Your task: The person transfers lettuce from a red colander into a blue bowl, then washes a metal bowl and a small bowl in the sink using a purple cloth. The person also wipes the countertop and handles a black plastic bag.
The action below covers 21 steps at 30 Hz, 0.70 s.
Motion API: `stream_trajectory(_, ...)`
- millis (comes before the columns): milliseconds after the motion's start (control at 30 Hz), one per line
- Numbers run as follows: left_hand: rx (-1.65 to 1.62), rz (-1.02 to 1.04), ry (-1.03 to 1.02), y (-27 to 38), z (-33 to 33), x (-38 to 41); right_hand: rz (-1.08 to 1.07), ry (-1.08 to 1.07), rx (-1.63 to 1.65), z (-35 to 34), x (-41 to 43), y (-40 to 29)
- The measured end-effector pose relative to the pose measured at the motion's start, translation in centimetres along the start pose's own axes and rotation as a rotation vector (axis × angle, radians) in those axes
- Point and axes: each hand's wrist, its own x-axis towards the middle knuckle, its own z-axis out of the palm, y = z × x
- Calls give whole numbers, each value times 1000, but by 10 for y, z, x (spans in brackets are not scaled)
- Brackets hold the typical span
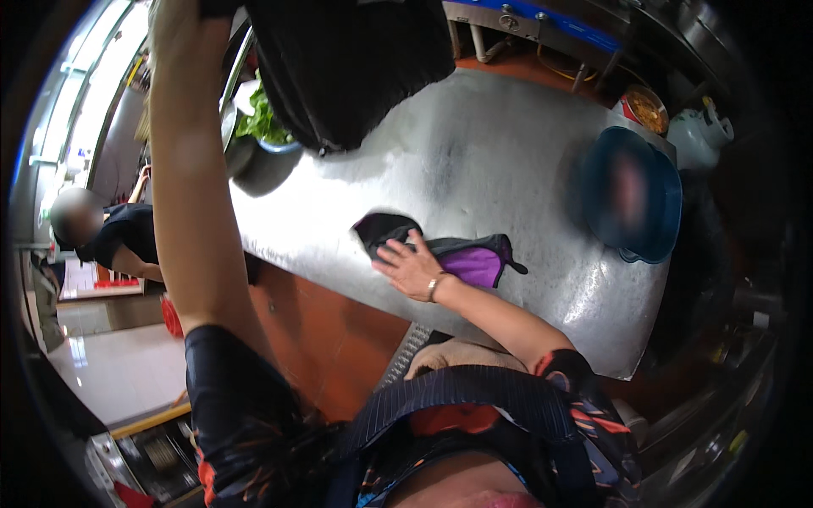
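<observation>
My right hand (406,270), with a bracelet at its wrist, lies with fingers spread on a small black and purple fabric item (473,263) on the metal table (508,146). It does not grip the cloth. My left arm reaches up along the left side, and its hand is out of view past the top edge. Beside that forearm a large black fabric bag or case (356,70) fills the top middle; what holds it cannot be seen.
A bowl with leafy greens (263,120) stands at the table's far left. At the right are a dark teal basin (664,203), a tin of orange-brown food (645,111) and a gas cylinder (695,136). Another person (127,235) bends over a counter at left. A stove stands behind.
</observation>
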Motion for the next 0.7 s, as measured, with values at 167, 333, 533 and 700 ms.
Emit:
stream_trajectory(167, -164, -46, -294, -14, -1, -40, 56, 84, -183, 31, 73, 61)
stream_trajectory(333, 359, 247, -72, -44, -10, -61, 692, 93, -139, -36, 56, 150)
stream_trajectory(533, 112, -50, 33, -72, -26, -90, 1144, 552, -162, -47, -69, 144)
stream_trajectory(700, 746, -154, -157, -128, -79, -113, 1138, 541, -118, -57, -189, 81)
